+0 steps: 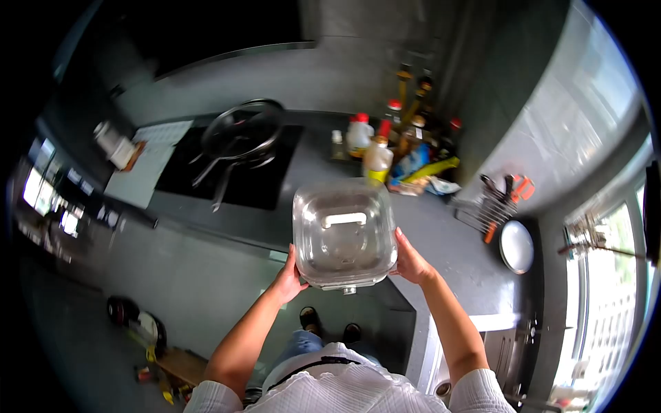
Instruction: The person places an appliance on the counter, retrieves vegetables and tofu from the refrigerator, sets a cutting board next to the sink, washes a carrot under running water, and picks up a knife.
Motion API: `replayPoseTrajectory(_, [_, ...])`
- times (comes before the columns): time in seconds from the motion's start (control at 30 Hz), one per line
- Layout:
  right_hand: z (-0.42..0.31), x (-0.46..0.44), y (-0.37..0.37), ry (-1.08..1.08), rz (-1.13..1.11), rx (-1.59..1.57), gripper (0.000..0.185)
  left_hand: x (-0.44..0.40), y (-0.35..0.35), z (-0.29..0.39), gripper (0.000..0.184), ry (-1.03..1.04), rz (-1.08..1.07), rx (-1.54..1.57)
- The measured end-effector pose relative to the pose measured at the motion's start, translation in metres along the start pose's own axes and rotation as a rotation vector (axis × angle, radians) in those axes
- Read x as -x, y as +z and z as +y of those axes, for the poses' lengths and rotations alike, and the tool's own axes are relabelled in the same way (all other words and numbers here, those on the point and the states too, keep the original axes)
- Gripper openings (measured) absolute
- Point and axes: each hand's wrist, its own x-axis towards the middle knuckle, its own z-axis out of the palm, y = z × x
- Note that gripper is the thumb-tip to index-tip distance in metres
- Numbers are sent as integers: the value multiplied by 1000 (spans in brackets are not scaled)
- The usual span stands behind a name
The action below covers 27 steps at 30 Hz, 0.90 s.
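Note:
Between my two hands is a clear, square container [344, 248] with rounded corners, held up in front of me near the counter's front edge. A white bar shows at its middle; I cannot tell whether that is a handle or a reflection. A small clip-like piece sticks out on the side nearest me. My left hand [289, 281] grips the lower left side, thumb up along the wall. On the right side, my right hand [412, 261] closes round the edge. The undersides of my fingers are partly hidden by the container.
Pans [242, 131] sit on the black cooktop [258, 186] at left. Several seasoning bottles [377, 160] and packets [416, 172] stand at the back of the counter [441, 241]. A wire utensil rack [485, 210], a white plate [516, 246] and a sink [499, 354] are at right.

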Motion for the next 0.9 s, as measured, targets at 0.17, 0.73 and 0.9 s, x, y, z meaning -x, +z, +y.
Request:
replayPoseTrajectory(0.17, [6, -76, 98, 100, -139, 146, 99, 72, -100, -7, 107, 76, 191, 103])
replayPoseTrajectory(0.73, [90, -313, 408, 205, -296, 200, 99, 248, -420, 59, 85, 226, 422, 222])
replayPoseTrajectory(0.9, [62, -390, 486, 153, -265, 198, 100, 261, -504, 132, 85, 247, 442, 167])
